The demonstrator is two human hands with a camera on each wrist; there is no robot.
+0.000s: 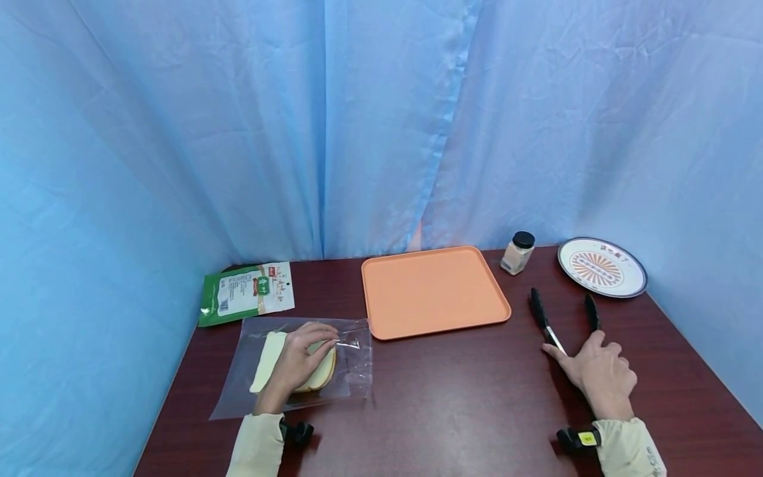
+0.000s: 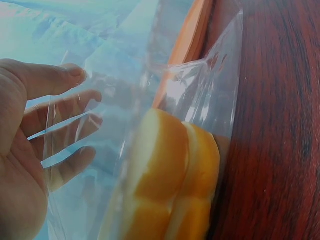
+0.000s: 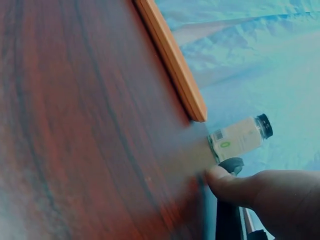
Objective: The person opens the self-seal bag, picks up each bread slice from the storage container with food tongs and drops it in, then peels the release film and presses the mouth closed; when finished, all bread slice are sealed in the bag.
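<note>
On the left of the table, two bread slices (image 1: pixel 273 358) lie with a clear plastic bag (image 1: pixel 232 397). Above them is my left hand (image 1: pixel 300 358); the left wrist view shows its thumb and fingers spread apart at the bag's loose film, with the bread (image 2: pixel 160 155) beyond. At the right, my right hand (image 1: pixel 605 377) grips a pair of tongs (image 1: pixel 556 339) with black ends and metal arms, thumb on one arm and fingers over the other. In the right wrist view the thumb (image 3: pixel 232 186) lies against a black part; the other fingers are hidden.
An orange tray (image 1: pixel 435 291) lies at the back middle. Right of it stand a black-capped jar (image 1: pixel 517 253) and a patterned white plate (image 1: pixel 602 267). A green and white packet (image 1: pixel 247 293) lies at the back left. Blue curtains (image 1: pixel 381 132) surround the table.
</note>
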